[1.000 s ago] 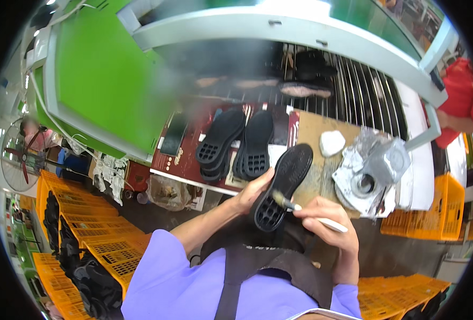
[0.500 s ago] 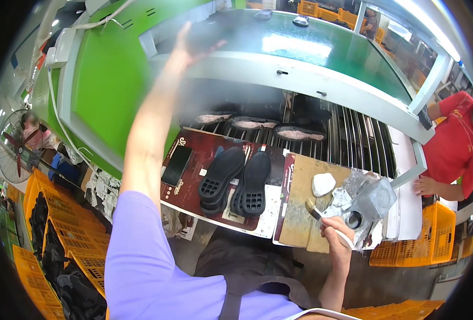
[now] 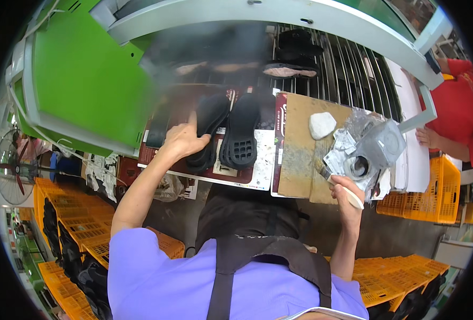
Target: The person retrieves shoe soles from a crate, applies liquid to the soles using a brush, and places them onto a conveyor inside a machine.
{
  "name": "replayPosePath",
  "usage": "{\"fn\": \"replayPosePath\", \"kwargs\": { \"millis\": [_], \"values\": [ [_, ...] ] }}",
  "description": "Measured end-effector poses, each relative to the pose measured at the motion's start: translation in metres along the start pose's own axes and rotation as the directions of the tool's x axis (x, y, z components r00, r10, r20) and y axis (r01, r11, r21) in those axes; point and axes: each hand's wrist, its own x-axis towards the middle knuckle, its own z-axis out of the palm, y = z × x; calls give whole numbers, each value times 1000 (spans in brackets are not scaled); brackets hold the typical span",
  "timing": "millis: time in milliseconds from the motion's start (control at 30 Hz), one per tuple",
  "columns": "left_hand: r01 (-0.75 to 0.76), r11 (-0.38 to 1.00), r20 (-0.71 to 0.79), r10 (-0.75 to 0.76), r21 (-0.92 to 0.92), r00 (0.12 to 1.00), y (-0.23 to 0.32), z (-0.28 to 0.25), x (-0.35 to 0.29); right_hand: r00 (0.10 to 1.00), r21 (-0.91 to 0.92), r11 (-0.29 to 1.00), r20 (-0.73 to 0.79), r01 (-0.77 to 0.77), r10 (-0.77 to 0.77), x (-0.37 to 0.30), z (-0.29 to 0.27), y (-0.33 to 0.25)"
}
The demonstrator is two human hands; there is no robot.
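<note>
In front of me, black shoe soles (image 3: pixel 241 130) lie side by side in two small stacks on a dark red board. My left hand (image 3: pixel 182 141) is at the outer edge of the left-hand sole (image 3: pixel 211 114), thumb on the sole and fingers curled at its side. A brush (image 3: pixel 323 169) with a pale handle is held in my right hand (image 3: pixel 347 197), its bristles low over the brown cardboard (image 3: pixel 300 154). Just beyond the brush are a white lump (image 3: pixel 322 125), crumpled plastic and a cloudy plastic container (image 3: pixel 383 143).
Behind the boards runs a rack of metal rollers (image 3: pixel 348 69) carrying black shoe parts (image 3: pixel 295 69), below a white machine beam (image 3: pixel 215 15). A green machine panel (image 3: pixel 82 80) rises on the left. Orange crates (image 3: pixel 418 194) flank me, and a person in red (image 3: pixel 452 112) stands at right.
My left hand has come back from the far machine opening, down to the left sole. My view has tilted downward. The brush remains in my right hand over the cardboard.
</note>
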Motion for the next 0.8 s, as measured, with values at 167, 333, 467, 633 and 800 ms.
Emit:
{"fn": "replayPosePath", "kwargs": {
  "millis": [167,333,467,633,800],
  "values": [
    [-187,963,-484,71,-195,872,1,-16,-5,982,-205,979,-177,21,-58,-3,-36,3],
    [-454,81,-437,172,-887,883,-4,-13,-13,938,-398,916,-296,53,-183,23,-62,-16],
    [0,-629,-301,371,-777,878,31,19,-23,942,-509,859,-262,49,-209,42,-67,7],
    [338,-619,18,463,-709,886,97,48,-36,940,-697,716,-271,-44,-206,43,-64,50],
    [353,-663,-206,611,-660,764,132,60,-32,861,-234,951,-505,-202,59,15,-57,60]
  ]
}}
